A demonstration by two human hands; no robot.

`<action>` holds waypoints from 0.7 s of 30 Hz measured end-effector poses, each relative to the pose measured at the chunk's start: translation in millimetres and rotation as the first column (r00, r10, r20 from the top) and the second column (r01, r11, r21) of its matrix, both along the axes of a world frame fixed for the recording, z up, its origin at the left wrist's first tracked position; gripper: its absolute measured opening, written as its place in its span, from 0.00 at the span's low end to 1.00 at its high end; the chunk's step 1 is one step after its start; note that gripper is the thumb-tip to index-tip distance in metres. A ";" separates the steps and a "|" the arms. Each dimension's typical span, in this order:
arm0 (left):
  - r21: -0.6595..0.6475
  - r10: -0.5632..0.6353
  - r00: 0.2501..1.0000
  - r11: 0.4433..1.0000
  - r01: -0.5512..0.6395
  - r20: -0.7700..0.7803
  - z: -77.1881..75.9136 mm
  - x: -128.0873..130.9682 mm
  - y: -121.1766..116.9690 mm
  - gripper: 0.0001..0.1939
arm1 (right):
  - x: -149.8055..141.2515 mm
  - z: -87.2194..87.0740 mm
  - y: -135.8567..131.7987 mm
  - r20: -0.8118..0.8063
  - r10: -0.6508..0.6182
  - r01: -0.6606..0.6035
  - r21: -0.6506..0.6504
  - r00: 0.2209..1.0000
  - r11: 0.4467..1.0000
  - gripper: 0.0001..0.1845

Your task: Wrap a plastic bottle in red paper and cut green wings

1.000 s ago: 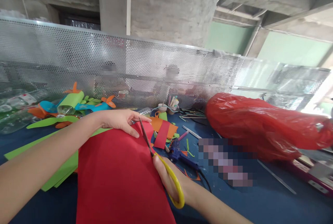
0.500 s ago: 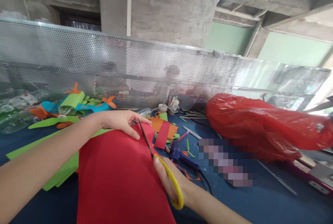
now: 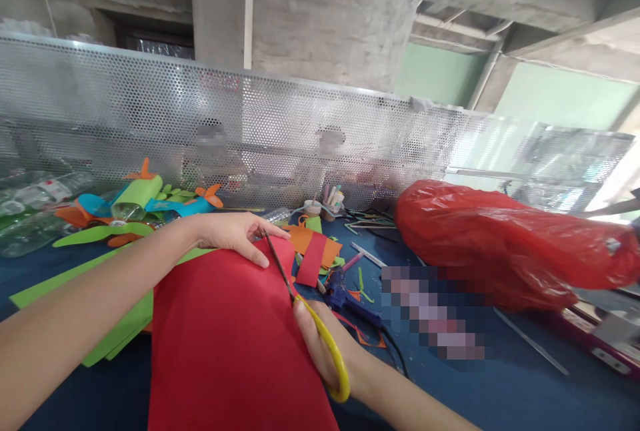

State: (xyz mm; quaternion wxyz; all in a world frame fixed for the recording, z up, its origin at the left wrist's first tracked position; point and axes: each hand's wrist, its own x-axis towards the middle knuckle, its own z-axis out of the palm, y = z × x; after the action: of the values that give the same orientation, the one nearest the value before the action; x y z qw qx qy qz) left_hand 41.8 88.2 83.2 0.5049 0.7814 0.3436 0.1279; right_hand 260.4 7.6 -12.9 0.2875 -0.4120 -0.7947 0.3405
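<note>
Right hand [image 3: 314, 344]: fingers clamped on yellow-handled scissors [image 3: 299, 299]; blades across far corner of red sheet [image 3: 230, 344]. Left hand [image 3: 235, 236]: thumb on sheet, apart from forefinger; underside grip cannot be told. Risks: nicked forefinger, blade tips close; crooked cut should sheet slip.

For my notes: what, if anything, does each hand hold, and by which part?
The right hand holds the scissors by their yellow handle. The left hand touches the red sheet's far edge; pinching or pressing cannot be told.
</note>
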 end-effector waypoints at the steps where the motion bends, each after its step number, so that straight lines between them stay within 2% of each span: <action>1: 0.004 -0.003 1.000 1.000 0.003 0.005 -0.8 -0.2 0.7 0.34 | -0.3 -0.2 0.3 0.000 -0.003 0.003 0.001 1.000 1.000 0.30; 8: 0.011 0.002 1.000 1.000 -0.002 -0.007 -6.3 -4.1 7.1 0.34 | -2.8 2.8 0.6 -0.048 0.005 -0.008 -0.058 0.999 0.998 0.29; 12: 0.078 0.004 1.000 0.997 -0.002 -0.023 -10.3 -8.0 14.3 0.36 | -3.0 2.1 1.5 -0.044 -0.023 0.018 -0.104 0.999 0.994 0.31; 17: 0.098 0.013 0.999 0.995 -0.010 -0.030 -16.2 -14.7 20.9 0.40 | -0.7 7.9 2.7 0.030 -0.001 0.003 -0.073 1.000 0.997 0.28; 21: 0.133 0.096 0.991 0.988 -0.082 -0.095 -21.0 -30.5 25.6 0.42 | 1.9 10.7 2.7 0.226 -0.016 0.015 0.005 0.974 1.000 0.26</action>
State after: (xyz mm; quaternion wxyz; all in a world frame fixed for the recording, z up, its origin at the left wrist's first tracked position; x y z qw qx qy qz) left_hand 11.3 113.7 62.1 0.4291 0.8017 0.3944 0.1324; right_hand 262.3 10.4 -2.2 0.1988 -0.4538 -0.8195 0.2879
